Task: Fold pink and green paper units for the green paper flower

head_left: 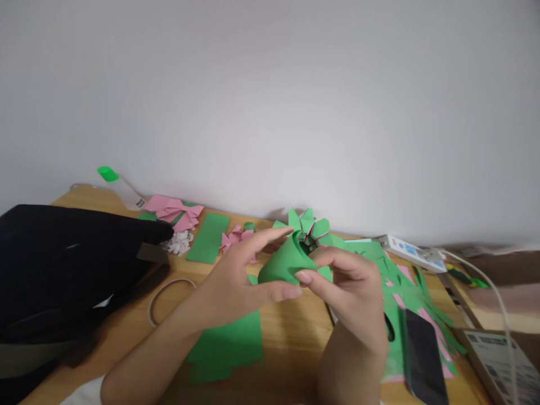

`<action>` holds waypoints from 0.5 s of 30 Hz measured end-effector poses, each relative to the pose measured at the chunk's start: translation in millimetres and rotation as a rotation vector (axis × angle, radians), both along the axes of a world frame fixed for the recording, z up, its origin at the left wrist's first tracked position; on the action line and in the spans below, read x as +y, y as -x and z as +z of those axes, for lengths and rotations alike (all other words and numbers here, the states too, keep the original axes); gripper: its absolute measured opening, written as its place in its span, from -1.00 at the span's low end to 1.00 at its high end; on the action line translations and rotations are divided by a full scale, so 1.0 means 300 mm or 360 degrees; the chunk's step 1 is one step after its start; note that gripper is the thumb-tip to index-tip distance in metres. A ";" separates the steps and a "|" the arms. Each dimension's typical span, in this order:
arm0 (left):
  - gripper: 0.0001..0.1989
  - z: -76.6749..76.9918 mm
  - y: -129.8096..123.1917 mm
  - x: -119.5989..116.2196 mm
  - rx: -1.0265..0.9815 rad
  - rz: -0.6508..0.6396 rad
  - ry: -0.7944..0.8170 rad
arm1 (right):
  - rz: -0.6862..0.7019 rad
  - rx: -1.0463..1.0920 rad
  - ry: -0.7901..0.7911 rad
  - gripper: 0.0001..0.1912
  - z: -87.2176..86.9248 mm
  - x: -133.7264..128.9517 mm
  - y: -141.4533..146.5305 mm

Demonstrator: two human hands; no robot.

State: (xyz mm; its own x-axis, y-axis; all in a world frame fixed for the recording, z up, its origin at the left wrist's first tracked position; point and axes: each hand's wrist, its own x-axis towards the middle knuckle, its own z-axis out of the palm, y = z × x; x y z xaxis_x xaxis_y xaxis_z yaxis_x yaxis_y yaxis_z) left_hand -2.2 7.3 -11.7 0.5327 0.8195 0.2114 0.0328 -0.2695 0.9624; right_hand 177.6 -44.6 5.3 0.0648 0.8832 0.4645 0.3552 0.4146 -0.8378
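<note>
A sheet of green paper point(280, 261) is curled into a loose roll, held up above the table between both hands. My left hand point(223, 284) curves around its left side, thumb below and fingers above. On the right end, my right hand point(356, 289) pinches the paper's edge between thumb and fingertips. Just behind the roll stands a green paper flower point(319, 226), partly covered by it. A smaller pink paper flower point(230, 239) sits behind my left hand. Flat green paper point(236, 343) lies on the table under my left forearm.
Green and pink paper scraps point(430, 301) spread at right, with a phone point(424, 354) on them. A power strip point(407, 252) with a cable lies by the wall. At left are black fabric point(76, 264), a green-capped bottle point(122, 188), pink paper pieces point(172, 209) and a thin ring point(152, 301).
</note>
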 end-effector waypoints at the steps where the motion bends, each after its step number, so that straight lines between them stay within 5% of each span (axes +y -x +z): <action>1: -0.39 0.000 -0.003 -0.002 -0.0050 -0.0037 0.0068 | 0.0026 0.0008 -0.0040 -0.80 -0.002 0.001 0.001; 6: -0.60 0.016 -0.012 0.008 -0.0304 0.0011 0.0220 | 0.0031 -0.0016 -0.0104 -0.84 -0.010 -0.008 -0.015; 15: -0.73 0.025 -0.004 0.012 -0.0336 0.0238 0.0283 | -0.0459 0.0169 -0.0017 -0.96 -0.032 0.003 -0.028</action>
State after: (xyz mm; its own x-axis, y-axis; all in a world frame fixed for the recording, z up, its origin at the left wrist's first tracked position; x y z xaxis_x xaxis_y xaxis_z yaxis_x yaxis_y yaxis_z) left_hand -0.9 10.9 -4.1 0.3628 0.9196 0.1509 -0.1461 -0.1038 0.9838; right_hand 186.0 -43.8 -4.2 0.3612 0.8163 0.4509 0.3701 0.3183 -0.8728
